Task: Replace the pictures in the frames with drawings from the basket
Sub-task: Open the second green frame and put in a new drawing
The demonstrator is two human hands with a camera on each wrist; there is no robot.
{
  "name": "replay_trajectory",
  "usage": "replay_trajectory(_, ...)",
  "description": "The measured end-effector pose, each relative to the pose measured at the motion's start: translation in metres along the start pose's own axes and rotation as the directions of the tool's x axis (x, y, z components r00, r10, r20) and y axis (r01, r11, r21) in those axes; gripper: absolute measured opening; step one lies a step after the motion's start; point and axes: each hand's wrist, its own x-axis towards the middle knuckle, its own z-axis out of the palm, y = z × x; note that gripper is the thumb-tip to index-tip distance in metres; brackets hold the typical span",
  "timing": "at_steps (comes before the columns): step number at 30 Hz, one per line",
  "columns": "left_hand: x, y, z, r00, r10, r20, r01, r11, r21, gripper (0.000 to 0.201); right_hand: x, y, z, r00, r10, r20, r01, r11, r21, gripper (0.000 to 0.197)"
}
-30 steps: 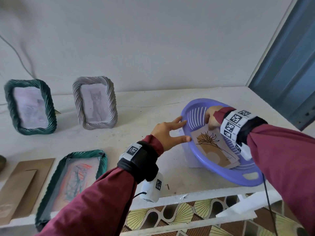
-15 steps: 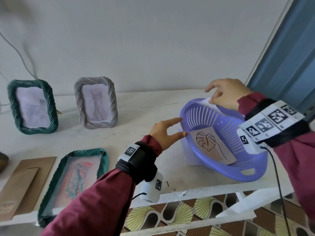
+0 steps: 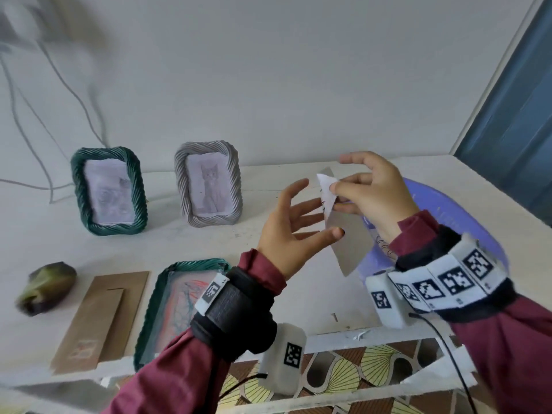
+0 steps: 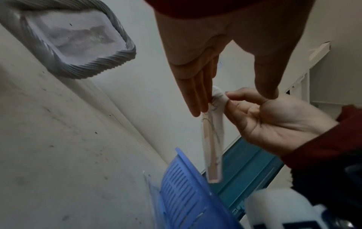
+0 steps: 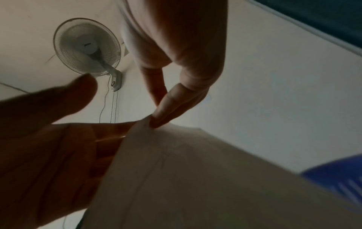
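Above the near edge of the lilac basket [image 3: 466, 210], a drawing [image 3: 343, 234] is held in the air, pinched at its upper corner between thumb and fingertips of the right hand [image 3: 376, 192]. The sheet hangs edge-on between the two hands, its plain back turned to the head camera. The left hand [image 3: 294, 225] is spread wide with straight fingers, whose tips lie against the sheet's face in the left-wrist view; nothing is gripped by it. The step in hand is judged to be the passing of one drawing from the basket toward a frame. The lying green frame [image 3: 161, 297], face up beside its brown backing board [image 3: 98, 318], appears the likely destination, though coloured artwork is seen in it. Two upright frames, green [image 3: 109, 191] and grey [image 3: 209, 183], are shown on the table [image 3: 239, 234] holding pale pictures. A firmer two-handed hold and a flat alignment over the opening would be called for next.
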Motion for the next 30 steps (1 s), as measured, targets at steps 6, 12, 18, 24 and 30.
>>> replay_trajectory(6, -0.017, -0.011, -0.051, 0.977, -0.053, -0.207, 0.079, 0.99, 0.117, 0.053, -0.013, 0.02, 0.061, 0.995, 0.075, 0.061, -0.083, 0.987, 0.137, 0.033)
replay_trajectory(12, -0.03, -0.017, -0.118, 0.943, -0.122, -0.31, 0.178, 0.971, 0.157, 0.033, -0.02, 0.05, 0.103, 0.998, -0.053, -0.037, 0.046, 0.985, -0.168, 0.029)
replay_trajectory(18, -0.046, -0.023, -0.17, 0.855, -0.196, -0.481, 0.275, 0.956, 0.1, 0.033, -0.051, 0.075, 0.136, 0.982, 0.141, 0.122, -0.129, 0.986, -0.104, 0.04)
replay_trajectory(24, -0.069, -0.032, -0.197, 0.832, -0.241, -0.5, 0.401, 0.884, 0.241, 0.029, -0.069, 0.093, 0.163, 0.978, 0.157, 0.137, -0.129, 0.972, -0.195, 0.054)
replay_trajectory(30, -0.089, -0.037, -0.206, 0.845, -0.283, -0.454, 0.493, 0.741, 0.455, 0.022, -0.073, 0.095, 0.173, 0.972, 0.091, 0.215, 0.006, 0.911, -0.412, 0.057)
